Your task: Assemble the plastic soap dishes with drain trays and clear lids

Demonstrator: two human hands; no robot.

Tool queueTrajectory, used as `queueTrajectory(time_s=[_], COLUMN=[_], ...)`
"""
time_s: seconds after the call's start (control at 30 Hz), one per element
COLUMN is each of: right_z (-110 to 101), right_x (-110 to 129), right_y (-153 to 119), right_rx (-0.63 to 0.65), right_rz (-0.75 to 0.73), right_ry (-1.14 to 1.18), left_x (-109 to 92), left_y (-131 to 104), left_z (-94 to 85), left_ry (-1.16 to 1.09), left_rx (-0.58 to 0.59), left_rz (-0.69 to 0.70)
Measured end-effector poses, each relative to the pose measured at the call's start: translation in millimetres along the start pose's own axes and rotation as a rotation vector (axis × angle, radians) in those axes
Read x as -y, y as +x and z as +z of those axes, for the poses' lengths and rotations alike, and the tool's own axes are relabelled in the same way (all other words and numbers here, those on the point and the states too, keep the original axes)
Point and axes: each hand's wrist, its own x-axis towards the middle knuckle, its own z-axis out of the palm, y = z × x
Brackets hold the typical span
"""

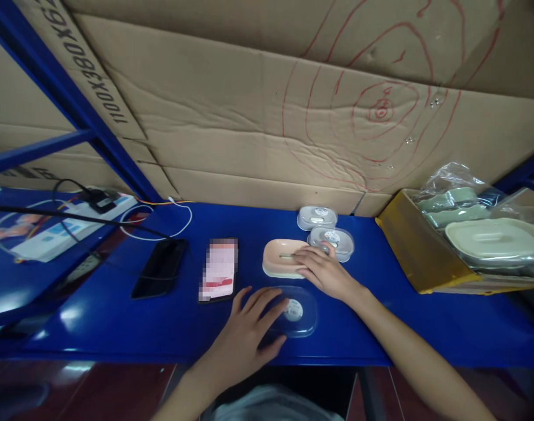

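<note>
Head view, peach dish (274, 257), right hand (327, 271) touching

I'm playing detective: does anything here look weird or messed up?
Wobbly red rings are scribbled on the creased cardboard behind the blue table, odd because they look like a target. Nothing looks spilled.

Peach dish (273, 248), clear lid (308, 325) with white label (294, 310), blue tabletop (358, 327), tan cardboard (205, 93) with red rings (381, 110)

peach-and-cream oval plastic dish (276, 255): upright, uncovered on tabletop (343, 339). clear rounded plastic lid (302, 323), labelled: flat, just on dish's near side.
</note>
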Motion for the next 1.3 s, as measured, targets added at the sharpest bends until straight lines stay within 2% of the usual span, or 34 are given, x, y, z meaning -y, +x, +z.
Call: queueTrajectory(time_s=[0.1, 0.23, 0.37, 0.5, 0.6, 0.73, 0.83, 0.93, 1.1, 1.3], right_z=[2.0, -0.7, -14.5, -34.0, -44.9, -49.4, -41.5, -24.4, -3.2, -21.4], right_x=[1.1, 3.4, 6.3, 14.0, 27.2, 57.2, 81.0, 93.4, 82.9, 63.6], right_y=[-0.5, 1.6, 0.7, -14.9, -37.4, -69.3, -86.3, -94.6, -83.2, -38.6], right_rx=[-0.002, -0.09, -0.135, -0.119, -0.105, -0.135, -0.096, -0.043, 0.009, 0.103], right_rz=[-0.015, -0.006, -0.002, -0.021, -0.006, 0.0, -0.055, -0.123, -0.195, -0.269], right_ry=[-0.022, -0.012, -0.048, -0.055, -0.037, -0.025, -0.037, -0.059, -0.086, 0.002], left_x=[0.6, 5.3, 14.9, 24.8, 28.6, 30.2, 31.6, 35.8, 52.3, 79.8], left_y=[-0.8, 5.0, 24.9, 45.2, 48.4, 41.4, 40.2, 48.2, 74.5, 110.2], left_z=[-0.1, -0.4, -3.4, -4.4, -1.8, -1.5, -10.1, -25.7, -45.2, -44.3], left_ry=[-0.006, 0.008, 0.018, 0.059, 0.111, 0.122, 0.097, 0.101, 0.11, 0.165], left_rx=[0.016, -0.013, -0.024, -0.034, -0.052, -0.067, -0.092, -0.104, -0.095, 0.009], left_rz=[0.002, 0.002, 0.025, 0.016, -0.03, -0.06, -0.072, -0.067, -0.019, -0.025])
